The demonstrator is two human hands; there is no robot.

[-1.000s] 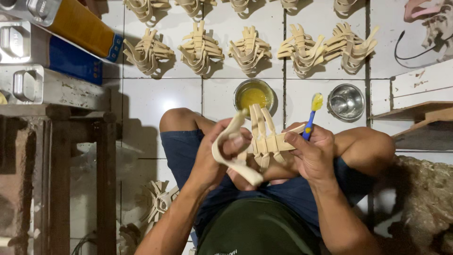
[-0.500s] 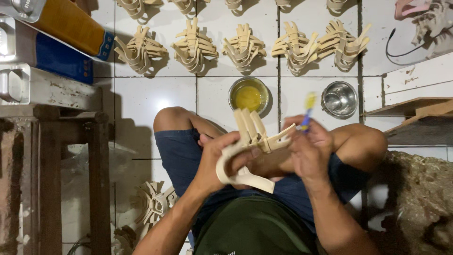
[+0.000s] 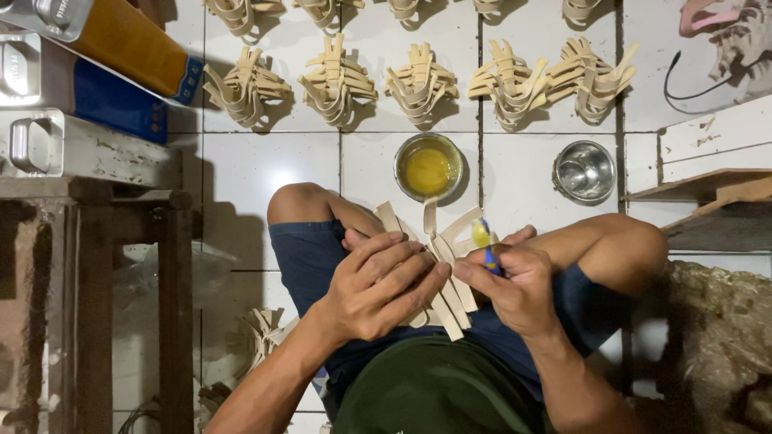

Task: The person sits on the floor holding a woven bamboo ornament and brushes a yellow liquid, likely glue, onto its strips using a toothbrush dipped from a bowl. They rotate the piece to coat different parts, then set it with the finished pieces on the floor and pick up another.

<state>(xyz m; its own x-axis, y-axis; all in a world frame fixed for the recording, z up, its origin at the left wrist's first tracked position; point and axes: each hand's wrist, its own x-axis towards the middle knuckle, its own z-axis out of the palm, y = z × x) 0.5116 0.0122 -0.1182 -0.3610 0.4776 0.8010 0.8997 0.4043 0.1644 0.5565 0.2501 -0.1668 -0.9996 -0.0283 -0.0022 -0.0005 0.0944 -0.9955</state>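
I sit cross-legged on a white tiled floor with a bundle of pale wooden strips (image 3: 441,265) over my lap. My left hand (image 3: 384,283) wraps over the bundle and grips it from the left. My right hand (image 3: 515,283) holds a small brush (image 3: 484,243) with a blue handle and a yellow-coated tip, which touches the strips near the top right of the bundle. A metal bowl of yellow glue (image 3: 428,167) stands on the floor just past my knees.
An empty metal bowl (image 3: 584,171) sits right of the glue bowl. Several finished strip bundles (image 3: 418,83) lie in rows on the tiles beyond. Metal cans (image 3: 72,88) and a wooden stand (image 3: 96,265) are at left, wooden boards (image 3: 708,193) at right.
The curved strip that looped out at the left is now folded in under my left hand. The bundle has dropped lower onto my lap, and the brush has moved down onto it.
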